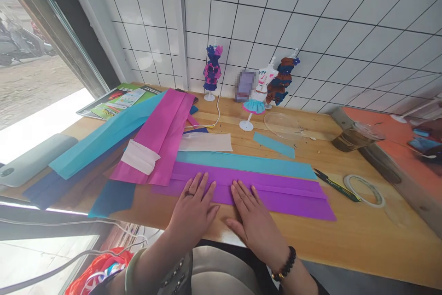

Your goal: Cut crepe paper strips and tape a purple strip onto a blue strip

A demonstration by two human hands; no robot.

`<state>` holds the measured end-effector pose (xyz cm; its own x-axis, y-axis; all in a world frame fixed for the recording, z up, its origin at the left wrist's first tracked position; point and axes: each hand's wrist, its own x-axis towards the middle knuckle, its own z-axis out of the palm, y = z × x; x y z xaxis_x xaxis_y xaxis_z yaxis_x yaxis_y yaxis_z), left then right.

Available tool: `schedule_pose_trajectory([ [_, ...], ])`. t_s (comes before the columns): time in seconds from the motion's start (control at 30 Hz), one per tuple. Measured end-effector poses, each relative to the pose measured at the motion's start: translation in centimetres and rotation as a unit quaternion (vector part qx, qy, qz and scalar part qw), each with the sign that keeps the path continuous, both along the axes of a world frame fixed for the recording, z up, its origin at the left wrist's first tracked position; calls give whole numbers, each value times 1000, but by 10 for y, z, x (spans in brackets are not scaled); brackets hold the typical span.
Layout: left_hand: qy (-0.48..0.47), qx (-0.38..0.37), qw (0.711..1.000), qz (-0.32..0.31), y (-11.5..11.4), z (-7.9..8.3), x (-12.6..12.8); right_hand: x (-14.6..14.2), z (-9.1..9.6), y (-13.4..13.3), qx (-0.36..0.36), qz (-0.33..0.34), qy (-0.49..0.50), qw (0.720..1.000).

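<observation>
A long purple strip (pixel 297 200) of thin material, perhaps crepe paper, lies flat on the table with a fold running along its length. Both palms face down on it: my left hand (pixel 193 205), wearing a ring, rests with fingers stretched out, and my right hand (pixel 252 221) lies just beside it, fingers extended. Neither hand grips anything. Behind the purple piece runs a light blue strip (pixel 248 162), partly covered by it. A wide magenta strip (pixel 155 134) overlaps their left end, with a small white piece (pixel 140 156) on top.
Blue strips (pixel 110 134) and magazines (pixel 120 101) lie left. Small dress forms in outfits (pixel 212 72) stand by the tiled wall, near a propped phone (pixel 245 85). A utility knife (pixel 336 184), tape roll (pixel 364 190) and dark-filled cup (pixel 357 137) are at right.
</observation>
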<state>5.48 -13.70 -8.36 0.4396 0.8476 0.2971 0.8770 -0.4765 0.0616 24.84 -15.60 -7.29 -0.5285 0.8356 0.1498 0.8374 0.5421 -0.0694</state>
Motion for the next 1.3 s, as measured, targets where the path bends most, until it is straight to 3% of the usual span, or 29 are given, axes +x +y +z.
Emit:
schedule_pose_trajectory([
  [0.17,4,-14,1000,13,0,2,-6,22,-5,-6,15,-25,-12,999],
  [0.4,29,-6,997,69,2,0,-35,25,-9,-7,40,-28,-23,999],
  [0.6,52,6,987,153,7,-2,-64,25,-11,-6,73,-19,-24,997],
  [0.83,70,31,970,231,19,10,-100,27,-13,-5,76,-15,-17,997],
  [0.97,91,36,947,306,30,15,-131,26,-12,-6,73,-19,-21,997],
  [1.3,4,-57,917,394,40,27,-170,26,-14,-6,75,-24,-13,997],
])
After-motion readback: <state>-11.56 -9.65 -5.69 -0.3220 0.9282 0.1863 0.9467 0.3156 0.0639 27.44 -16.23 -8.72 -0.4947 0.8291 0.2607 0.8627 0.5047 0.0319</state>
